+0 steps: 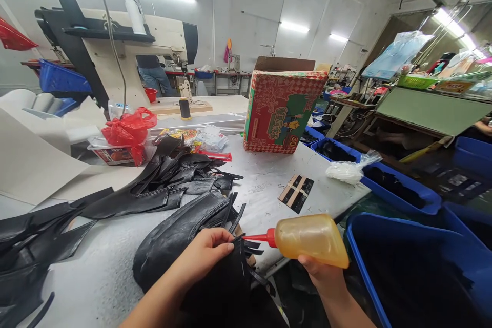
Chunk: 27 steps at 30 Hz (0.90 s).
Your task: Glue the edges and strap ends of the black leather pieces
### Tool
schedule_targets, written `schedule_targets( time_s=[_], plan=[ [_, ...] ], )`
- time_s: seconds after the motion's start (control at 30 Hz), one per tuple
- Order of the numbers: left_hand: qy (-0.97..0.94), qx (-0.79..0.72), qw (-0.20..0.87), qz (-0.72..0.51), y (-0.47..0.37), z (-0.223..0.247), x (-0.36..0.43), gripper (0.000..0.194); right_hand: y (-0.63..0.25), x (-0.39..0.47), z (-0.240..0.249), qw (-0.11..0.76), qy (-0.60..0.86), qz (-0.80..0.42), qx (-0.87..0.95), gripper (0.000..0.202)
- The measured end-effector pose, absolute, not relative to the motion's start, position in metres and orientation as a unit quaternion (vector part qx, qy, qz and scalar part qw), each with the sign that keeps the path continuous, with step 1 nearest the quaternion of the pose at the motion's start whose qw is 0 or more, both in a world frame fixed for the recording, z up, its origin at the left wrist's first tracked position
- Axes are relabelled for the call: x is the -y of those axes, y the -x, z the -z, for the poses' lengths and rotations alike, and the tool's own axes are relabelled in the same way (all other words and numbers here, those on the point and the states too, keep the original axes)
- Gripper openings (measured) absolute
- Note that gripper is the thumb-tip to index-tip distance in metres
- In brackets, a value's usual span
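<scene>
My left hand (207, 253) pinches the edge of a black leather piece (226, 287) with thin straps. In my right hand (323, 274) lies a squeeze bottle (311, 238) of yellowish liquid, tilted on its side. Its red nozzle (259, 237) points left, and the tip meets or nearly meets the black edge by my left fingertips. Just beyond my left hand rests a padded black leather piece (177, 233). Behind it spreads a pile of black leather pieces (180, 177).
A red patterned carton (284, 113) stands at the table's back, near a small black taped card (295, 192). Blue bins (357, 246) line the right side. A sewing machine (165, 36), a thread spool (185, 108) and a red plastic bag (130, 130) are at the left back.
</scene>
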State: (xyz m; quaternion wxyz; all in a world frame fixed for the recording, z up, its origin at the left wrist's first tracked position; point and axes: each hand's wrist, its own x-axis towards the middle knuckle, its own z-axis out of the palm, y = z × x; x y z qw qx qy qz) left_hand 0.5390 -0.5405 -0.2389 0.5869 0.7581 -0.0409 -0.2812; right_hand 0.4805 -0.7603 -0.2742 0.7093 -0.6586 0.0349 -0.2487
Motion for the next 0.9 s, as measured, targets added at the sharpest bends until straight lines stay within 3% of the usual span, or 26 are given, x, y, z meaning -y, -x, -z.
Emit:
schedule_targets(
  time_s=[0.37, 0.67, 0.9],
  plan=[
    [-0.763, 0.052, 0.580, 0.279, -0.540, 0.242, 0.540, 0.033, -0.496, 0.795, 0.304, 0.757, 0.632, 0.159, 0.048, 0.048],
    [-0.745, 0.038, 0.597, 0.296, -0.539, 0.242, 0.542, 0.033, -0.482, 0.788, 0.287, 0.781, 0.605, 0.151, -0.019, 0.043],
    [-0.762, 0.046, 0.577, 0.289, -0.536, 0.240, 0.542, 0.031, -0.475, 0.789, 0.282, 0.814, 0.568, 0.120, -0.011, 0.052]
  ],
)
